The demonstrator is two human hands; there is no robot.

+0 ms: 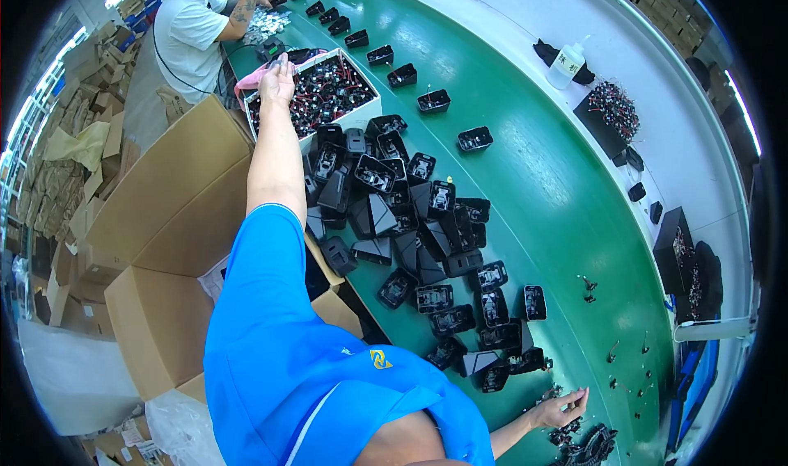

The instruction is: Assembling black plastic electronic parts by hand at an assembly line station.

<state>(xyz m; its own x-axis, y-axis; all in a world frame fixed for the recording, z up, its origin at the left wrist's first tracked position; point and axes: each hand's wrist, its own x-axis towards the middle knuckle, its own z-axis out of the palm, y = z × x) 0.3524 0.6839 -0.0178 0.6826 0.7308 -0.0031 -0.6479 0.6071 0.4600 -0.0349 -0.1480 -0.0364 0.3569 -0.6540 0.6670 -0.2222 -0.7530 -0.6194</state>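
Note:
My left arm is stretched far forward, and my left hand (279, 82) is over the near-left side of a white box (371, 113). Its fingers reach out beside a pink cloth (251, 77) at the box's corner; no held thing shows. Small parts with red and black wires (332, 95) fill the box. At the lower right, my right hand (561, 410) hovers palm up above the green table, fingers loosely bent and apart. Beneath and beside it lie small dark parts (566, 435) and a pile of black pieces (595, 448). Black plastic housings (433, 298) are heaped between my arms.
A row of black housings (433, 100) runs along the green table (525, 179). Beyond it, a white ledge (624, 138) holds a bottle (566, 64) and black bins of wired parts (611, 109). An opened carton (168, 318) stands left; another person (185, 31) works far left.

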